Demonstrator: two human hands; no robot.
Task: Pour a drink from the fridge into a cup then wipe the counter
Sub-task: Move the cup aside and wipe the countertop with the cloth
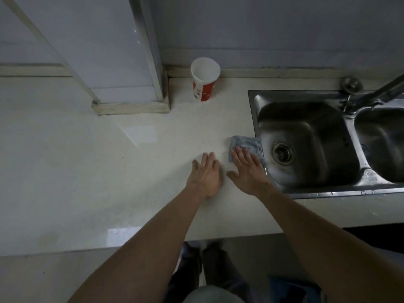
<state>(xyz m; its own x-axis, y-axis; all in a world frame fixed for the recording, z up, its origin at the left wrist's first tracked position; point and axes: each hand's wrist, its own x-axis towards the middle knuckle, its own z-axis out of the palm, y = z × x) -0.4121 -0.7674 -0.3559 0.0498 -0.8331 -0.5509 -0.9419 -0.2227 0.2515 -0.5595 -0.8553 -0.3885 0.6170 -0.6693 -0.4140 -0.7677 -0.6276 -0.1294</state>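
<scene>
A red and white paper cup (pixel 204 80) stands upright at the back of the pale counter (pixel 87 162), against the wall. A blue-grey cloth (pixel 244 143) lies on the counter beside the sink's left rim. My right hand (pixel 248 169) lies flat on the cloth's near part, fingers spread, pressing it down. My left hand (pixel 206 176) rests palm down on the bare counter just left of it, holding nothing. I cannot see inside the cup well enough to tell what it holds.
A steel double sink (pixel 306 141) fills the right side, with a tap (pixel 376 92) over the divider. A white pillar (pixel 131 106) stands on the counter at the back left. The counter's front edge runs below my forearms.
</scene>
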